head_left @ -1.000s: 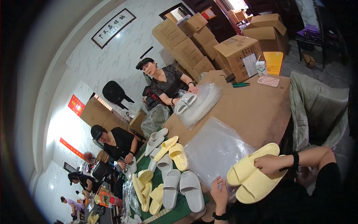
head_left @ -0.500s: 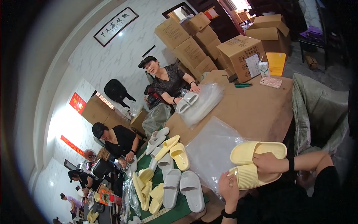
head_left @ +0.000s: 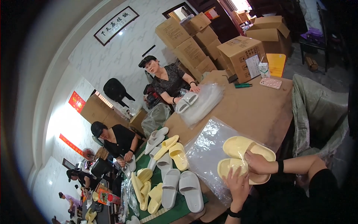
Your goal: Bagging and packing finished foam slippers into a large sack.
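**Count of things on and around the table**

Two yellow slippers (head_left: pixel 244 156) lie under the person's two hands. On the green mat (head_left: pixel 175 212) there are two grey slippers (head_left: pixel 182 188) side by side, and several more yellow and grey ones beside them, too overlapped to count. One pink phone (head_left: pixel 270 83) and one small carton (head_left: pixel 264 69) stand on the table (head_left: pixel 257 112). At least eight cardboard boxes (head_left: pixel 242 56) are stacked behind.
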A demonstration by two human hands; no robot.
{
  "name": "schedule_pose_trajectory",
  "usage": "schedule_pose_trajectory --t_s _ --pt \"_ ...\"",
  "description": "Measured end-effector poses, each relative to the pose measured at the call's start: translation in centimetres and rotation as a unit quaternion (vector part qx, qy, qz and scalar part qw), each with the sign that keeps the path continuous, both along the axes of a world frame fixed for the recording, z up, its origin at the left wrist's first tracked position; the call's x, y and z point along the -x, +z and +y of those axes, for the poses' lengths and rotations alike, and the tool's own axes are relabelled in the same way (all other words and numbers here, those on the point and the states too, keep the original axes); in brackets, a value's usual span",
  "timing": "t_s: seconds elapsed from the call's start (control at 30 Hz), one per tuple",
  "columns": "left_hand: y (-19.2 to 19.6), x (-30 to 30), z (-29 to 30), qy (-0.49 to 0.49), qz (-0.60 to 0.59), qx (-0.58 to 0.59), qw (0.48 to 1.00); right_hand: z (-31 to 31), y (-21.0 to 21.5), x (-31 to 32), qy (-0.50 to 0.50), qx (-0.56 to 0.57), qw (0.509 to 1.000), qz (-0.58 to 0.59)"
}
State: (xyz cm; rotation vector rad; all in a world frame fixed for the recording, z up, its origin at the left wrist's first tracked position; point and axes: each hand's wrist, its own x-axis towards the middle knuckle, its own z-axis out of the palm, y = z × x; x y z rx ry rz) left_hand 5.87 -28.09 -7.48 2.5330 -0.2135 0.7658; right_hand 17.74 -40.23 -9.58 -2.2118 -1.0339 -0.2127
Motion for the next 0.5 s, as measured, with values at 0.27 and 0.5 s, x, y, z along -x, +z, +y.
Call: schedule_pose_trajectory --t_s 0.27,0.5 --pt "-3.6 0.0 1.2 0.048 0.020 0.554 0.831 1.3 1.4 -0.1 -0.026 0.016 0.991 0.130" --pt "-4.1 0.2 0.8 0.013 0.041 0.689 0.723 2.0 0.1 -2.7 -0.037 0.111 0.972 0.206"
